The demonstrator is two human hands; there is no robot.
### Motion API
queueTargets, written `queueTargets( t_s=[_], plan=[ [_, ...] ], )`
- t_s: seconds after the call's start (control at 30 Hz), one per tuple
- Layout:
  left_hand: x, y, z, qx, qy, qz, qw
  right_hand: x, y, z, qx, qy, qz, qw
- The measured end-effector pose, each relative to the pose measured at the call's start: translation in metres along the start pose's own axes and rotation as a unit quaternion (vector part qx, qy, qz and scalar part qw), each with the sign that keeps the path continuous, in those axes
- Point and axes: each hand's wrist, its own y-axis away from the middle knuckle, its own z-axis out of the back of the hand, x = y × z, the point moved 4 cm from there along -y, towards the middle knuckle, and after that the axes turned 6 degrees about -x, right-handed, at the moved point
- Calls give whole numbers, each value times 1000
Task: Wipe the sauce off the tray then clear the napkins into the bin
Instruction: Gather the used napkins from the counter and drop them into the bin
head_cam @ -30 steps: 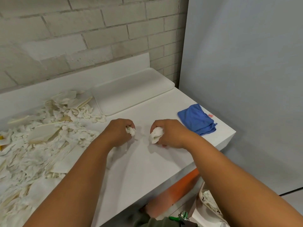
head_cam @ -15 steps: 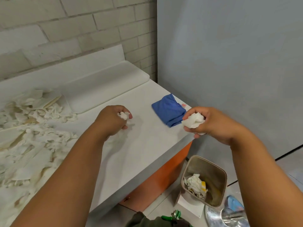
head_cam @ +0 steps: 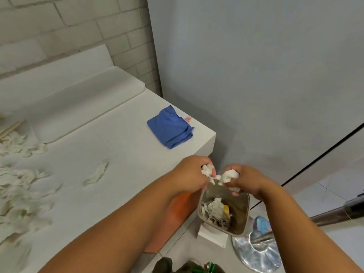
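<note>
Since both hands, left hand (head_cam: pixel 189 174) and right hand (head_cam: pixel 249 179), clutch soft, weightless napkin wads (head_cam: pixel 226 176) above the bin (head_cam: pixel 243 211), just loosen your fingers.

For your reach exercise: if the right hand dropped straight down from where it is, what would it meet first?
Probably the bin: the right hand, clutching a crumpled napkin, appears to hang over its open top, though depth is uncertain.

Both hands moved off the table. Left hand (head_cam: pixel 189 175), a second ago fisted on the tabletop with its napkin wad (head_cam: pixel 206 171), now past the table's right edge. Right hand (head_cam: pixel 247 179) with its own wad (head_cam: pixel 228 175) came in beside it; the wads nearly touch. Both hang directly above the bin (head_cam: pixel 241 217). One napkin scrap (head_cam: pixel 96 173) now lies alone on the table.
</note>
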Motion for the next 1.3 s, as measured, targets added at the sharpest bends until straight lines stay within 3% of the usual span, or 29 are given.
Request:
queueTargets(
  t_s=[0.13,0.3,0.6,0.7,0.83,1.0,1.13,1.3],
  plan=[
    [33,-43,-50,10,-46,72,996,-48,-27,-14,0,-20,-83,996],
    [56,-77,-85,15,-85,107,991,-75,-41,-22,-34,-60,-136,988],
    [67,-89,-114,92,-21,169,981,-96,-51,-22,-28,-32,-175,984],
    [69,-87,-113,102,5,188,977,-93,-53,-23,-24,22,-169,985],
    [57,-83,-101,59,-1,163,985,-69,-52,-10,-129,108,-104,980],
    [12,-57,-68,2,-7,50,999,0,-11,11,-287,41,53,956],
    [-16,-18,-10,-93,-15,-28,995,66,31,-1,-278,11,174,945],
    [11,31,66,-201,21,-2,979,122,52,-57,-194,31,261,945]
  ],
)
